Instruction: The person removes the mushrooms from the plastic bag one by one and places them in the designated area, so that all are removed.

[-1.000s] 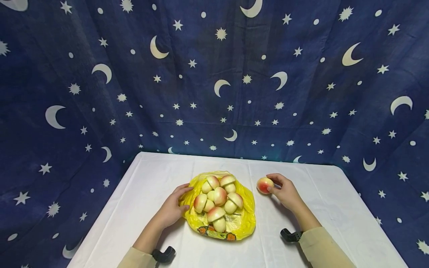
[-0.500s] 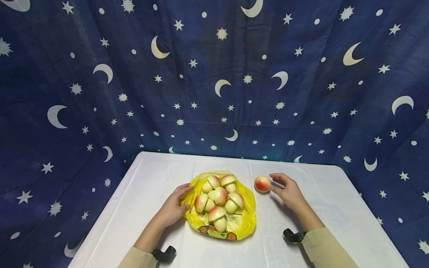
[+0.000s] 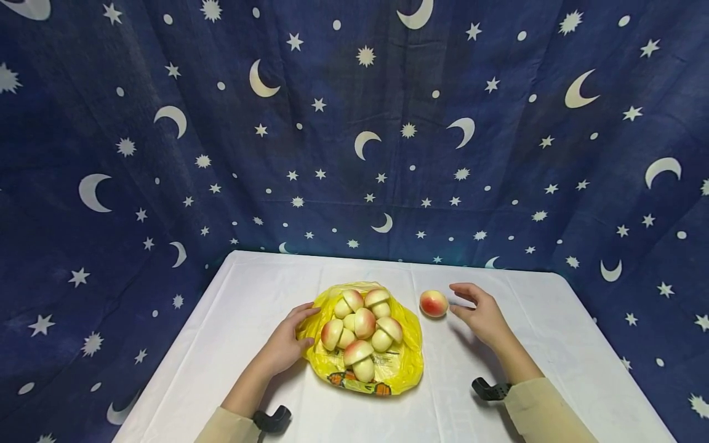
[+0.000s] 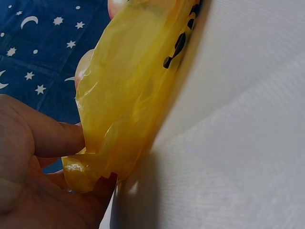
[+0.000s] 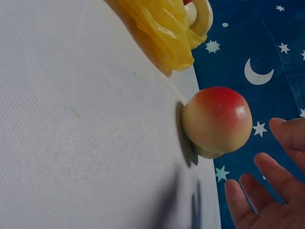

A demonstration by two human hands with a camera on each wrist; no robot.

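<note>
A yellow plastic bag (image 3: 401, 363) lies open on the white table (image 3: 249, 289), with several peach-coloured, mushroom-shaped buns (image 3: 362, 324) piled in it. My left hand (image 3: 301, 332) holds the bag's left edge; in the left wrist view my thumb (image 4: 52, 138) and palm pinch the crumpled yellow bag (image 4: 128, 95). A single round peach bun (image 3: 434, 303) stands on the table just right of the bag. My right hand (image 3: 462, 301) hovers beside it with fingers spread and touches nothing. The right wrist view shows the bun (image 5: 217, 121) a short gap away from my fingertips (image 5: 238, 188).
A dark blue cloth with stars and moons (image 3: 354, 123) hangs behind and on both sides of the table. Black wrist mounts (image 3: 487, 389) sit on both forearms. Bare white tabletop lies to the right of my right hand and left of my left hand.
My right hand let go of the single peach bun, which now stands on the table slightly further left, and drew back a little to the right. The left hand and bag stayed put.
</note>
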